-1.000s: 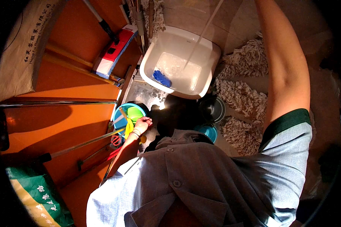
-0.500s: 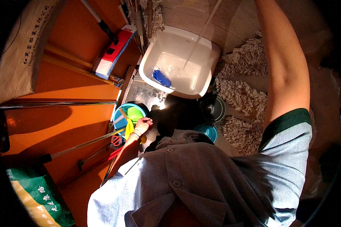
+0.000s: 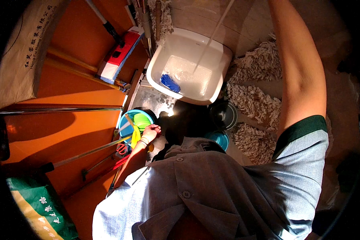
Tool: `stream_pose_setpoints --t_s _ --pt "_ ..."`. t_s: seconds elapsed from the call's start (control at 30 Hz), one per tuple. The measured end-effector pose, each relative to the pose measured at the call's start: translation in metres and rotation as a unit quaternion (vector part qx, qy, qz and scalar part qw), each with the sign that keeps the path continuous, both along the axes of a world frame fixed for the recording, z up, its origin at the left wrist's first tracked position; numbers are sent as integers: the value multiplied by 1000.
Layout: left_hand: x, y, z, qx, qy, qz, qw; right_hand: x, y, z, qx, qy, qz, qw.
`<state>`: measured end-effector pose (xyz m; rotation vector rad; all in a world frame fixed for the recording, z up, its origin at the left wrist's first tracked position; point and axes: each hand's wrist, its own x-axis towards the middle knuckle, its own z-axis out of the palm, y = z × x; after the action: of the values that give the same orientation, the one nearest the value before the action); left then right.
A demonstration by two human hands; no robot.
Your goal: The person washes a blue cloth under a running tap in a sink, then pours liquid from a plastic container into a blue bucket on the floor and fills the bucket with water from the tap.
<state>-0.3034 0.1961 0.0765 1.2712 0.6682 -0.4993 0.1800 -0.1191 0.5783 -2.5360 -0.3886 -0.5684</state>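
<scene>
My left hand [image 3: 151, 132] is low at the left, its fingers curled, beside a light-blue bucket [image 3: 124, 117]. What those fingers hold, if anything, is too small to make out. Bright green [image 3: 141, 119] and yellow [image 3: 135, 135] pieces, apparently plastic or rubber, lie at the bucket, the yellow one right against the hand. My right arm [image 3: 304, 68] reaches up past the top edge, so that hand is out of sight. Ahead, a thin stream of water [image 3: 214, 33] falls into a white basin [image 3: 155, 60] holding shallow, bubbly water and a bundled blue item [image 3: 170, 83].
Shaggy mop heads [image 3: 256, 100] lie right of the basin. A dark bucket [image 3: 231, 116] and a teal one [image 3: 222, 141] stand near my body. A red-and-white flat mop [image 3: 120, 54] and several poles lean along the orange surface [image 3: 80, 132] at left. A green bag [image 3: 40, 200] sits lower left.
</scene>
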Motion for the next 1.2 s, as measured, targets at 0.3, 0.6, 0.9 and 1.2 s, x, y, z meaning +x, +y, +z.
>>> stream_pose_setpoints --t_s 0.3,0.6,0.9,1.2 --pt "-1 1 -4 3 -9 -6 1000 0 -1 1 -14 -2 3 1000" --pt "0 2 -6 22 10 -28 999 -1 -1 -1 17 8 31 999" --pt "0 4 -6 56 -7 -59 997 -1 -4 -1 -16 -11 18 1000" --pt "0 8 -8 25 -14 -43 999 -6 -1 2 -16 6 3 1000"
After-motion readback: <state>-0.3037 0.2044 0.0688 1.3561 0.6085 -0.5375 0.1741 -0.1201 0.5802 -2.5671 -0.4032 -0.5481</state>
